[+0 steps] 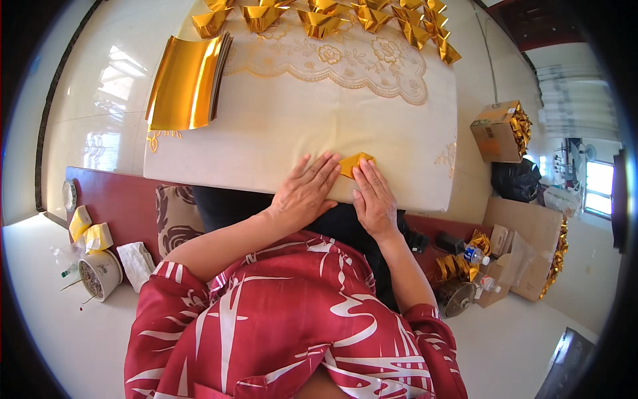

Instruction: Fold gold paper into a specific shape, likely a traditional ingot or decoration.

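Observation:
A small folded piece of gold foil paper [351,165] lies near the front edge of the cloth-covered table [266,139]. My left hand [302,189] lies flat at its left side, fingers stretched out and fingertips touching the paper's edge. From the right, my right hand [375,199] rests with straight fingers, their tips on the paper's right end. Neither hand grips anything. At the table's left stands a stack of gold foil sheets [186,80], slightly curved. Several folded gold paper ingots [321,24] sit in rows along the far side.
A cardboard box [497,136] filled with gold pieces stands right of the table, with a black plastic bag [516,178] beside it. Another large box [531,239] is nearer. A red bench [126,206] runs along the front. A white bucket [100,274] stands at left.

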The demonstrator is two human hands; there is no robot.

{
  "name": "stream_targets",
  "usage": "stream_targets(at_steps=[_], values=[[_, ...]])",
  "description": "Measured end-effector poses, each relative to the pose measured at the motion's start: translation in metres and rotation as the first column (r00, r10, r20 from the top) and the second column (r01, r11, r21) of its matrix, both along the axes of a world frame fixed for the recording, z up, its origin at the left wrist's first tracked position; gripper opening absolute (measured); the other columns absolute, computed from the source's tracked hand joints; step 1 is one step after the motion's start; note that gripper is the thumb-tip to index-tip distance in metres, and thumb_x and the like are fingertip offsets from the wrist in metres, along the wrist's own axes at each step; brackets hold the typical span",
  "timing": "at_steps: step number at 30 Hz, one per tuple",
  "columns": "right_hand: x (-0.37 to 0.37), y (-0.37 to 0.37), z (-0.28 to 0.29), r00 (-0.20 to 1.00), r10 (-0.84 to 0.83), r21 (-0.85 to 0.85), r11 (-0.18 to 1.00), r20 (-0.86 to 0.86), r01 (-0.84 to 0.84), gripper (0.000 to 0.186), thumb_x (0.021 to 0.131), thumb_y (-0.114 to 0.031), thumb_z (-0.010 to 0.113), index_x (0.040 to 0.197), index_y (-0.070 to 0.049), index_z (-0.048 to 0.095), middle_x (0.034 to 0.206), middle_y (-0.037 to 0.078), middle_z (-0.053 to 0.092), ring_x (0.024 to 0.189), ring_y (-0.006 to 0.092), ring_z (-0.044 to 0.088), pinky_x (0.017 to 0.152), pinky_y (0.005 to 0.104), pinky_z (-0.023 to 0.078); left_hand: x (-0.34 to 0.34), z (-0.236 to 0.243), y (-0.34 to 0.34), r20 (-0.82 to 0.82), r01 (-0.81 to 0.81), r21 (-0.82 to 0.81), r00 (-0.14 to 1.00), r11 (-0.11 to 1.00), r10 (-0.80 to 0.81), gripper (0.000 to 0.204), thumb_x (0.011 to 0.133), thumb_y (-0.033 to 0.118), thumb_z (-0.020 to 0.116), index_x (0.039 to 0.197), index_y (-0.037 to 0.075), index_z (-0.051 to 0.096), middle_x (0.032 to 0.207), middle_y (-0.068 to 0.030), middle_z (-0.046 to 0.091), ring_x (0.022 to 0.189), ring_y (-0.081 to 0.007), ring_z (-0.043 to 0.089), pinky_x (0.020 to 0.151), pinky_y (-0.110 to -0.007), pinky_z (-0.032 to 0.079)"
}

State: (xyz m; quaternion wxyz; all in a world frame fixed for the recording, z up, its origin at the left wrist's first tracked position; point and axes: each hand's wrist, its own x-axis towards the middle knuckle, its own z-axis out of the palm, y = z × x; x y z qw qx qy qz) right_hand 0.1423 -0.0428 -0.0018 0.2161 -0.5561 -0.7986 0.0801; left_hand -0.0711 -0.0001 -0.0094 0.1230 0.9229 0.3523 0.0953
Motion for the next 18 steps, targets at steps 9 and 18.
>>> stream_targets(at_steps=[9,18], values=[[0.022,-0.02,0.002,0.994,0.021,0.055,0.998,0.111,-0.028,0.046,0.085,-0.012,0.069,0.129,-0.005,0.058,0.14,0.013,0.054,0.129,0.0317,0.052,0.103,0.0434,0.045,-0.01,-0.007,-0.004,0.111,0.032,0.043,0.993,0.999,-0.037,0.059,0.086,0.027,0.064,0.136,-0.001,0.05,0.15,-0.0148,0.042,0.144,-0.0272,0.034,0.118,-0.048,0.025],[0.022,-0.022,0.02,0.995,-0.004,0.124,0.992,-0.097,0.016,0.025,0.079,0.0,0.072,0.103,-0.005,0.069,0.104,0.007,0.071,0.094,0.0255,0.066,0.084,0.0381,0.052,-0.012,0.005,-0.001,0.349,0.08,0.071,0.932,0.994,-0.1,0.031,0.08,0.015,0.069,0.109,0.004,0.064,0.113,-0.0098,0.059,0.115,-0.0261,0.054,0.108,-0.049,0.038]])
